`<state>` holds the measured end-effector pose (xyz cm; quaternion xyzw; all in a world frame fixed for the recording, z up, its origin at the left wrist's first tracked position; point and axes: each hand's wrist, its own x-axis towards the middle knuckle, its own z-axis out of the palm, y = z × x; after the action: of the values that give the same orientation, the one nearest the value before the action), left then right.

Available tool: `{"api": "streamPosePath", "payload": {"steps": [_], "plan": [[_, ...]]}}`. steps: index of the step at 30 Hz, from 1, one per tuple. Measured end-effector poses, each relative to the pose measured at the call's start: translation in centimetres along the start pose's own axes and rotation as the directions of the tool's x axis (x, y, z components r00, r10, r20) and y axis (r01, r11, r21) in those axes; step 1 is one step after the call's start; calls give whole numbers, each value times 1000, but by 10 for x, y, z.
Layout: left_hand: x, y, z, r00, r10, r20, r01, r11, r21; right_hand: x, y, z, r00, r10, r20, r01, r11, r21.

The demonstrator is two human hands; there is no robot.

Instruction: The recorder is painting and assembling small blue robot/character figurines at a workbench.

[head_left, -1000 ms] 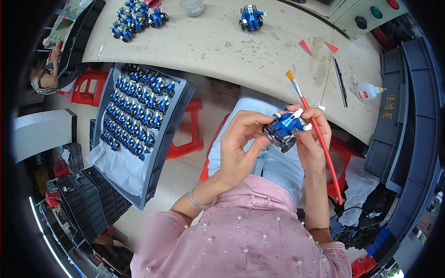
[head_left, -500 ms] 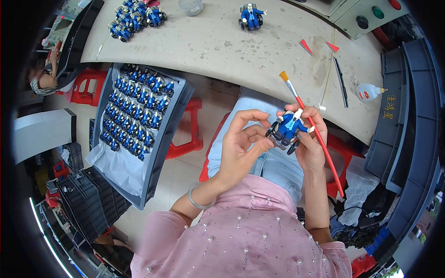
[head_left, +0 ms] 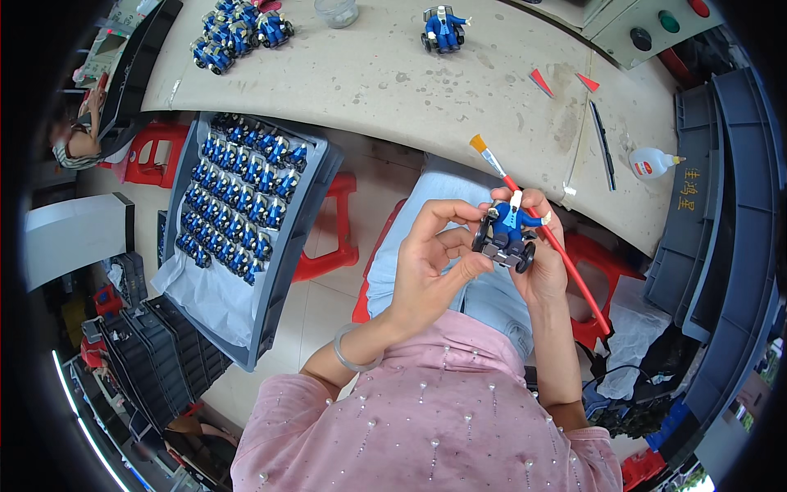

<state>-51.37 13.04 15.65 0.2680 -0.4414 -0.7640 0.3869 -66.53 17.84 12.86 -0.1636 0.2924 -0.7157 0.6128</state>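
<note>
A small blue toy figure on a dark wheeled base (head_left: pixel 506 235) is held between both hands above my lap. My left hand (head_left: pixel 433 266) grips its left side with thumb and fingertips. My right hand (head_left: pixel 542 264) supports it from the right and also holds a red-handled brush (head_left: pixel 551 238), whose orange bristles point up toward the table edge.
A grey tray (head_left: pixel 287 254) lined with white paper holds several blue toy figures at my left, resting on red stools. The beige table (head_left: pixel 393 78) carries a cluster of figures (head_left: pixel 236 33), one single figure (head_left: pixel 443 27), a glue bottle (head_left: pixel 652 162) and a cup (head_left: pixel 336 11). Dark crates (head_left: pixel 713 213) stand at right.
The toy has been turned in my hands from lying tilted to upright, with its head now up. The brush has tilted slightly with my right hand.
</note>
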Motion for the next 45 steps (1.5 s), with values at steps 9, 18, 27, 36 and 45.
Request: {"api": "streamPosePath", "payload": {"steps": [9, 18, 27, 36, 45], "plan": [[-1, 0, 0, 1000, 6, 6, -6, 1000, -7, 0, 4, 0, 1000, 2, -9, -2, 998, 62], [-3, -6, 2, 999, 32, 41, -30, 998, -50, 7, -4, 0, 996, -20, 83, 20, 1000, 11], [-3, -2, 1, 990, -139, 1, 139, 989, -42, 12, -2, 6, 998, -23, 51, 34, 974, -225], [3, 2, 0, 986, -76, -147, 72, 997, -29, -1, 1, 6, 944, -328, 14, 275, 767, -580], [5, 9, 2, 991, -49, -122, 47, 999, -21, -2, 7, 8, 943, -308, 125, 281, 541, -793]]}}
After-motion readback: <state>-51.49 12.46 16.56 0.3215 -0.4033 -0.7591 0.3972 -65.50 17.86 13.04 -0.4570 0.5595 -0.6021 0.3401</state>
